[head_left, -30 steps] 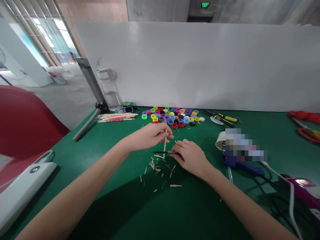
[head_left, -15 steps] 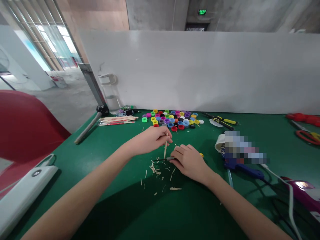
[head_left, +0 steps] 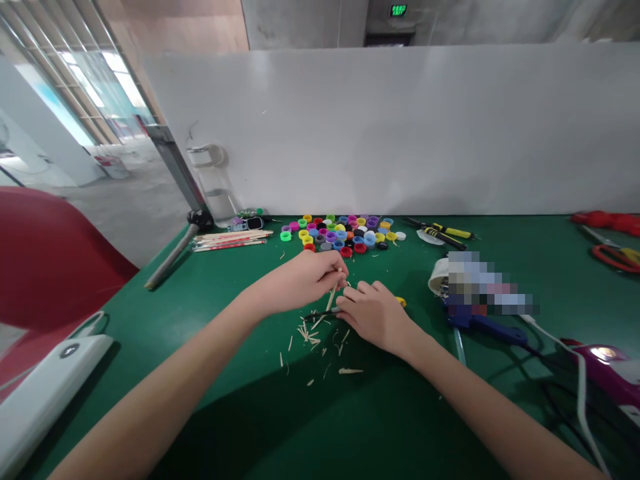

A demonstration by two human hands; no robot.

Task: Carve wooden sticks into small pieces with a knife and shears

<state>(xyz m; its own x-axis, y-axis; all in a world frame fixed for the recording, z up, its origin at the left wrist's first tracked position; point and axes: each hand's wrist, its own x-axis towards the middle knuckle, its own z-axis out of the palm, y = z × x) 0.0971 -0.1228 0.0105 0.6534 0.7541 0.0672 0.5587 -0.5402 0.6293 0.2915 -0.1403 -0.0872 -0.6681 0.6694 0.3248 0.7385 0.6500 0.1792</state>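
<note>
A thin, pale wooden stick (head_left: 332,297) slants down from the closed fingers of my left hand (head_left: 320,273). My right hand (head_left: 373,312) is wrapped round a knife (head_left: 320,314) whose dark blade points left, at the stick's lower end. Most of the knife's handle is hidden under my palm; a yellow bit shows beyond the knuckles. Below the blade, a small heap of wood shavings (head_left: 309,335) lies on the green table (head_left: 240,400). A short, pointed wood piece (head_left: 351,371) rests closer to me.
Colourful bottle caps (head_left: 331,236) cluster at the back, with wrapped chopsticks (head_left: 230,240) to their left and pliers (head_left: 440,235) to their right. A blue glue gun (head_left: 485,333), cables and scissors (head_left: 615,257) lie on the right. A white power strip (head_left: 55,393) is at left.
The knife blade has tilted up slightly against the stick, and a longer sliver shows beneath it. The stick leans more. The view has shifted a little.
</note>
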